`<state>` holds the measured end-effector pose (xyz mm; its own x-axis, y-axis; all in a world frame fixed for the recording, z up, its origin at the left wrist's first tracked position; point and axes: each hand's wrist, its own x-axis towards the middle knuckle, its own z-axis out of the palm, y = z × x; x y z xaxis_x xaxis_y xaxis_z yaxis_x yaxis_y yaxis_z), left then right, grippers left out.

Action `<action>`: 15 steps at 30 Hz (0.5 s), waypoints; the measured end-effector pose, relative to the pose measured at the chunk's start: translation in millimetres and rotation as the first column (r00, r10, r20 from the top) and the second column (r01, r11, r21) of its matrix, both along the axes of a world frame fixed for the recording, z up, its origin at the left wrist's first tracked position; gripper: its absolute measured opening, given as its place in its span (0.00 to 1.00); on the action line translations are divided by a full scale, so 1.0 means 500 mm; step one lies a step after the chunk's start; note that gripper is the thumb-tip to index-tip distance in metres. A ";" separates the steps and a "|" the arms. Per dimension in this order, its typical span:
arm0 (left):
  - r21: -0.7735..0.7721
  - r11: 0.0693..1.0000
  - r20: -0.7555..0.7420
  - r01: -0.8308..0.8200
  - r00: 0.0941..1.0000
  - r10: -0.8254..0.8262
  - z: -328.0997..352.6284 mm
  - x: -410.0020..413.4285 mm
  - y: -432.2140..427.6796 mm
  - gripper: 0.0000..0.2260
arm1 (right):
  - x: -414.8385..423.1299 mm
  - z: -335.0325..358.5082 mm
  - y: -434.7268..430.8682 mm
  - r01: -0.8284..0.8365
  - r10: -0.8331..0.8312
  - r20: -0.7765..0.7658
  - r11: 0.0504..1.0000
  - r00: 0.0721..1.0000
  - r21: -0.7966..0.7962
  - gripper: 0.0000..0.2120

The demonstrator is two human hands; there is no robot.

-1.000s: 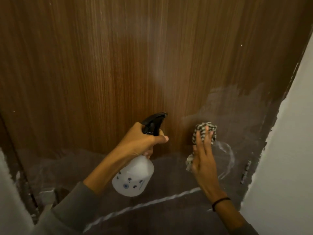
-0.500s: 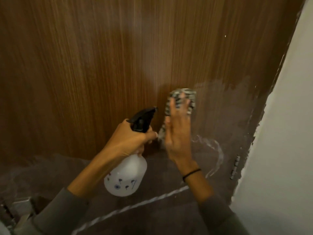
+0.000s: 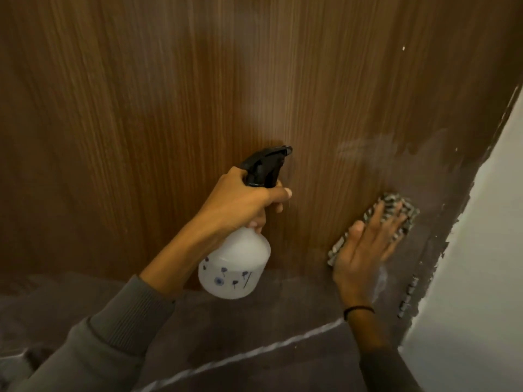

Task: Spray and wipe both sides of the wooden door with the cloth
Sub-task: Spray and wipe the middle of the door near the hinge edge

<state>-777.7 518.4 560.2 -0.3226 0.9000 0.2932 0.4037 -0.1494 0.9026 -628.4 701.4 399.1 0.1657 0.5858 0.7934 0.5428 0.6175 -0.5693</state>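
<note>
The brown wooden door [image 3: 169, 94] fills most of the view, and its lower part looks dull grey. My left hand [image 3: 240, 205] grips the neck of a white spray bottle [image 3: 235, 270] with a black trigger head pointed at the door. To the right, my right hand [image 3: 368, 244] presses a black-and-white patterned cloth [image 3: 396, 205] flat against the door with straight, spread fingers, close to the hinge edge.
A white wall [image 3: 475, 250] borders the door on the right, with rough paint along the frame. A metal hinge [image 3: 407, 298] sits low on that edge. A pale streak [image 3: 254, 355] runs across the door's grey lower part.
My right hand has slid the cloth from the door's middle, beside the bottle, down and to the right toward the hinge edge. My left hand still holds the bottle in about the same spot.
</note>
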 end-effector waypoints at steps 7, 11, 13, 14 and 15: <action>0.037 0.997 0.079 0.074 0.994 -0.077 0.001 -0.010 0.002 0.07 | -0.162 -0.033 -0.139 -0.164 0.105 0.239 0.956 0.965 0.243 0.27; 0.036 0.994 0.044 0.106 0.993 -0.107 0.001 -0.015 -0.002 0.06 | -0.136 -0.008 -0.095 -0.196 0.034 0.367 0.890 0.930 0.412 0.26; 0.043 0.991 0.029 0.126 0.991 -0.127 -0.001 -0.018 -0.003 0.06 | -0.099 0.012 -0.055 -0.127 0.010 0.296 0.916 0.955 0.380 0.24; 0.046 0.991 0.024 0.128 0.991 -0.130 -0.003 -0.020 -0.002 0.06 | -0.084 0.024 -0.041 -0.081 0.006 0.223 0.941 0.975 0.329 0.24; 0.052 0.991 0.022 0.124 0.992 -0.125 -0.003 -0.021 -0.001 0.06 | -0.073 0.041 -0.032 -0.045 0.005 0.147 0.963 0.989 0.267 0.24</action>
